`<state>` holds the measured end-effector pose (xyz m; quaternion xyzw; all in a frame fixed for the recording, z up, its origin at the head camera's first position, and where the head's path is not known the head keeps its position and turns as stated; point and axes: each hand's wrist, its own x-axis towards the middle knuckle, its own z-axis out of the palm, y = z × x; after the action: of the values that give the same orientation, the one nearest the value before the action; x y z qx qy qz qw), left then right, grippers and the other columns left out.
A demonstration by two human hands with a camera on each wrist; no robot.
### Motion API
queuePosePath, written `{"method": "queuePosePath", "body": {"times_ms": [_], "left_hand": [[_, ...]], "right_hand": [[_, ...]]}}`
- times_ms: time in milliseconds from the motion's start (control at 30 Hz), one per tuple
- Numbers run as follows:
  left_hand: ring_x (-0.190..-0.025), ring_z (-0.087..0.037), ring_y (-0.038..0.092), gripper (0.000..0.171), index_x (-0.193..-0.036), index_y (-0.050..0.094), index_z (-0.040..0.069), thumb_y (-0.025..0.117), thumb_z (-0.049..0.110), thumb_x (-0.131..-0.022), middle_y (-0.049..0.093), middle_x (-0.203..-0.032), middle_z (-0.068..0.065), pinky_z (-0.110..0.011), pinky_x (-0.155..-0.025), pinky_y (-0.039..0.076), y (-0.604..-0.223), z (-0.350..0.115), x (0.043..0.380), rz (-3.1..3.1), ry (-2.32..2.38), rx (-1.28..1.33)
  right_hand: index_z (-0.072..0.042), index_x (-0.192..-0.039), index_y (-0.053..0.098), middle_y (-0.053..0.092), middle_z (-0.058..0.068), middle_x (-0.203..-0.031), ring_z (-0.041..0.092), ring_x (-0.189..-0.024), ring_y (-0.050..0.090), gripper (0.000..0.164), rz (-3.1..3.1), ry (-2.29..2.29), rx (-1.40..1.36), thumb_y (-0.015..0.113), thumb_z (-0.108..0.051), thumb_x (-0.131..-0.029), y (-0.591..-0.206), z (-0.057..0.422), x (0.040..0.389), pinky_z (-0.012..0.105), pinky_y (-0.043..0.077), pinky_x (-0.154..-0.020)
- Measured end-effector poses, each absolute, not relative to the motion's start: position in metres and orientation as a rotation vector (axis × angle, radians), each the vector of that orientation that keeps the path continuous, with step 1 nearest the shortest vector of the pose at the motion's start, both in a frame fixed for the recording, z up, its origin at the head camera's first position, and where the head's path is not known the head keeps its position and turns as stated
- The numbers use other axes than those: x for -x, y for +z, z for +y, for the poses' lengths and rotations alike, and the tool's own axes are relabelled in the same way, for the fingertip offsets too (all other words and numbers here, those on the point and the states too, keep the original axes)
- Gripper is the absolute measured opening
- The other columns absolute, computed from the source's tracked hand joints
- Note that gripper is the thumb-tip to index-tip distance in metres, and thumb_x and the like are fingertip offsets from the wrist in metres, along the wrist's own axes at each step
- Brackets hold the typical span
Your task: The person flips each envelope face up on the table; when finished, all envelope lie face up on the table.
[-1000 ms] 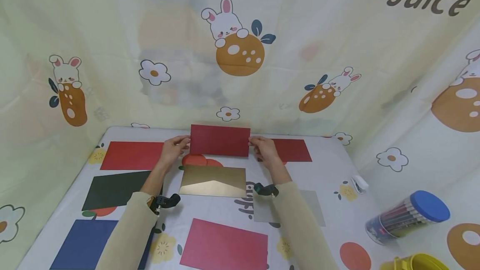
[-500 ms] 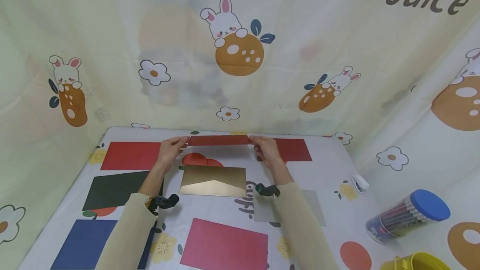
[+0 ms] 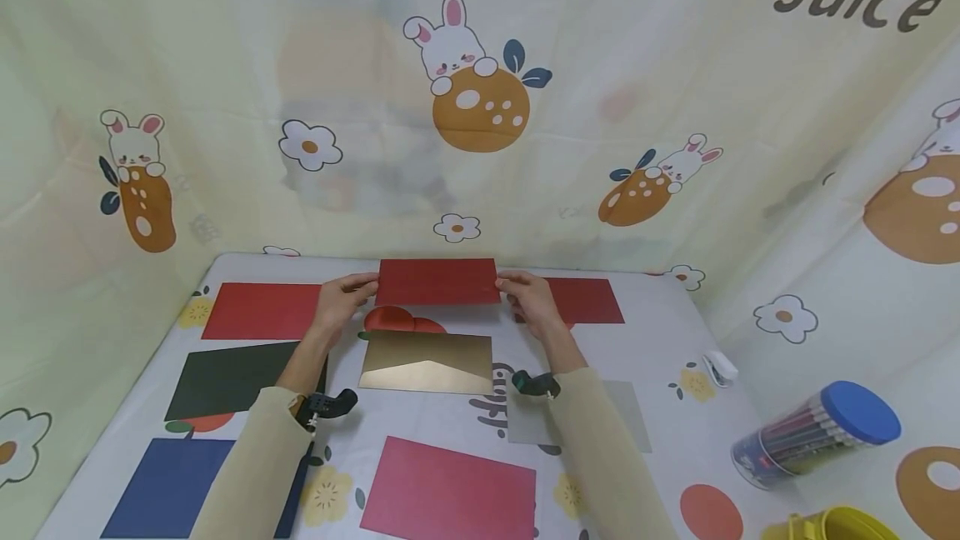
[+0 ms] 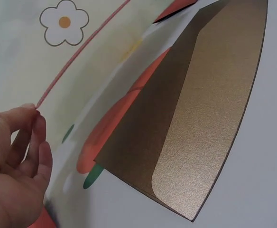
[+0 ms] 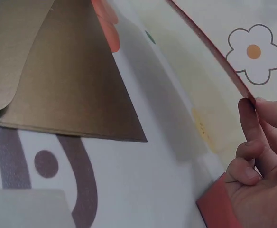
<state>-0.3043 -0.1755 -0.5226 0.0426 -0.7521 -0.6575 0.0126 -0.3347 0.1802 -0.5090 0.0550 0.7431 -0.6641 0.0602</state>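
Okay, left hand (image 3: 347, 300) and right hand (image 3: 531, 298) pinch opposite ends of raised red sheet (image 3: 438, 282); gold envelope (image 3: 426, 363) lies below, near side of grip.

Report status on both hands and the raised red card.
Left hand and right hand pinching opposite ends. Red card held above the table. Gold envelope lying on the near side, nothing visibly blocking.

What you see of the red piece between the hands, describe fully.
The red piece is a plain, thin rectangle that looks like paper or card, wider than tall. The left hand pinches one short side, the right hand the other, holding it above the table, beyond the gold envelope. The wrist views show it nearly edge-on.
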Motion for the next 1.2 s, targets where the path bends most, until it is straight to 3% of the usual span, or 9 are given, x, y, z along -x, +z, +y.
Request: {"method": "queuePosePath", "body": {"times_ms": [200,333,500,700,800,1000,1200], "left_hand": [[-0.103,-0.022,0.065,0.033,-0.125,0.07,0.005,0.071,0.02,-0.095,0.068,-0.122,-0.018,-0.047,-0.098,0.053,-0.525,-0.175,0.306,-2.324,-2.05,-0.112],[-0.103,-0.022,0.065,0.031,-0.126,0.07,0.007,0.07,0.016,-0.096,0.068,-0.123,-0.017,-0.038,-0.088,0.056,-0.526,-0.175,0.304,-2.383,-1.962,-0.101],[-0.106,-0.025,0.067,0.03,-0.125,0.072,0.011,0.07,0.012,-0.095,0.068,-0.124,-0.015,-0.023,-0.075,0.055,-0.529,-0.174,0.305,-2.468,-1.814,-0.084],[-0.106,-0.03,0.069,0.034,-0.128,0.07,0.012,0.07,0.008,-0.094,0.07,-0.123,-0.015,-0.023,-0.07,0.052,-0.533,-0.173,0.305,-2.535,-1.691,-0.056],[-0.108,-0.032,0.069,0.037,-0.131,0.068,0.011,0.07,0.007,-0.094,0.069,-0.124,-0.015,-0.028,-0.073,0.055,-0.535,-0.173,0.303,-2.583,-1.617,-0.022],[-0.113,-0.034,0.067,0.042,-0.136,0.062,0.006,0.067,0.003,-0.094,0.067,-0.127,-0.019,-0.044,-0.089,0.058,-0.536,-0.169,0.302,-2.65,-1.539,0.007],[-0.116,-0.034,0.065,0.05,-0.141,0.056,0.002,0.066,-0.002,-0.093,0.064,-0.132,-0.02,-0.045,-0.094,0.056,-0.534,-0.165,0.3,-2.705,-1.513,0.02]], "right_hand": [[-0.019,-0.12,0.07,0.052,0.001,-0.074,0.017,-0.061,0.043,0.031,2.331,-1.929,-0.138,0.076,-0.028,-0.091,-0.514,0.18,0.335,0.031,0.036,-0.054],[-0.017,-0.12,0.07,0.05,0.002,-0.069,0.015,-0.055,0.039,0.03,2.389,-1.876,-0.123,0.075,-0.024,-0.091,-0.517,0.177,0.334,0.028,0.032,-0.048],[-0.013,-0.121,0.069,0.067,0.006,-0.09,0.017,-0.064,0.046,0.028,2.456,-1.822,-0.091,0.072,-0.018,-0.093,-0.518,0.173,0.332,0.026,0.033,-0.049],[-0.01,-0.121,0.069,0.07,0.01,-0.103,0.023,-0.088,0.06,0.027,2.51,-1.758,-0.063,0.069,-0.011,-0.094,-0.52,0.169,0.33,0.027,0.046,-0.066],[-0.01,-0.124,0.069,0.069,0.009,-0.105,0.023,-0.095,0.062,0.029,2.538,-1.716,-0.059,0.068,-0.01,-0.094,-0.523,0.168,0.33,0.029,0.049,-0.076],[-0.005,-0.13,0.065,0.067,0.011,-0.11,0.024,-0.098,0.063,0.037,2.572,-1.675,-0.001,0.063,-0.001,-0.093,-0.525,0.166,0.329,0.028,0.053,-0.081],[-0.005,-0.134,0.063,0.068,0.011,-0.113,0.024,-0.101,0.064,0.04,2.602,-1.615,0.021,0.063,-0.002,-0.094,-0.526,0.165,0.328,0.033,0.054,-0.088]]}}
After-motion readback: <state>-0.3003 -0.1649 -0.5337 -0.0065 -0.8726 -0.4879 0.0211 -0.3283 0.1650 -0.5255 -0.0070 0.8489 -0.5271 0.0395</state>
